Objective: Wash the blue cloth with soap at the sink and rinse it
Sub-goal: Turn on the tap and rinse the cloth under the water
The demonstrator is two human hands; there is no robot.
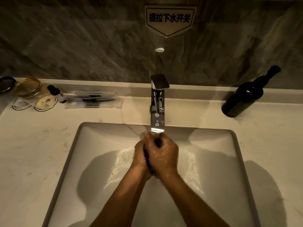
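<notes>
**Scrubbing or rinsing under the tap: cloth squeezed between both hands**

Rubbing step, by the look of it. Blue cloth [148, 158] is bunched up and sandwiched between the palms, directly under the faucet [157, 105] spout, over the back half of the sink [236, 145]. Only a dark blue strip shows between the hands, plus a bit near the right-hand knuckles.

Left hand [139, 154]: fingers curled in around the cloth, mostly hidden behind the right. Right hand [165, 154]: fingers wrapped over the top of the cloth and the left hand, gripping tight. Both look wet, with droplets on the skin.

Water appears to be pooling and rippling in the basin around the wrists. I can't make out the stream itself, since the spout end sits just above the knuckles. No clear lather visible, so I can't tell soap phase from rinse phase.

Next move, my guess: open the bundle so water reaches the inner folds, then wring. Needs a looser grip without dropping the cloth into the basin.

Surroundings: pale marble-look countertop [41, 153], dark stone-pattern wall with a Chinese sign [169, 18] above the tap. Dark pump bottle [244, 97] on the right of the counter. At the far left, glass jars [27, 87], coasters and a clear tray of small items [91, 99]. Lighting is dim and warm.
</notes>
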